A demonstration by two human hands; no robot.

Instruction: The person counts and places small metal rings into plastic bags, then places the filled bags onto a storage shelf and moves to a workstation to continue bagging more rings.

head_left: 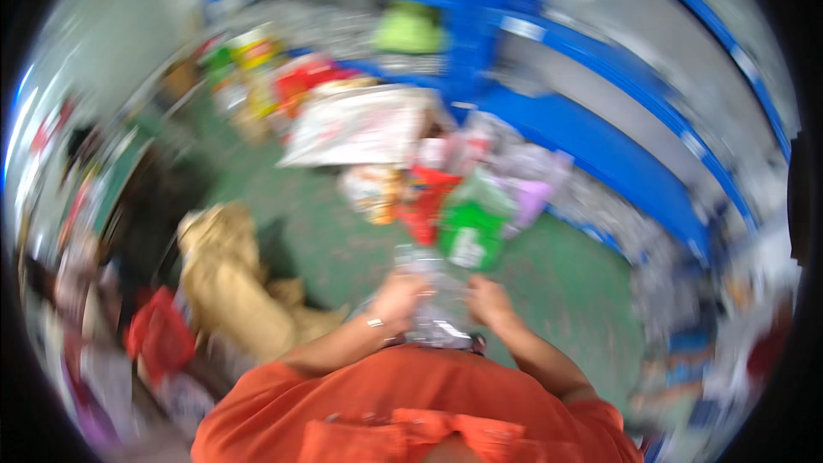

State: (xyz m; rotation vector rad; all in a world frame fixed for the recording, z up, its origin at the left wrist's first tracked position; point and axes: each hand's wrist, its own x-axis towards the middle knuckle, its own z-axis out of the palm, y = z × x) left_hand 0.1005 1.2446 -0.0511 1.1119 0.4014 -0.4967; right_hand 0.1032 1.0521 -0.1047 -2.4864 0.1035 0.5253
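Between my hands, in front of my body, is a clear, shiny plastic bag [441,304]. My left hand [401,298] is closed on its left side. At its right edge the fingers of my right hand [487,298] are closed together on it. Motion blur hides the finer detail of the fingers and of whatever the bag may contain. Just beyond it on the floor lie a green bag with a white patch [471,227], a red bag [424,201] and a white-and-orange bag [371,189].
Blue metal shelving [591,141] stands ahead and to the right. A white sack [364,127] lies before it, with colourful packages [257,56] farther left. Brown sacking [227,270] and a red bag [161,334] are at my left. The floor [313,214] is green.
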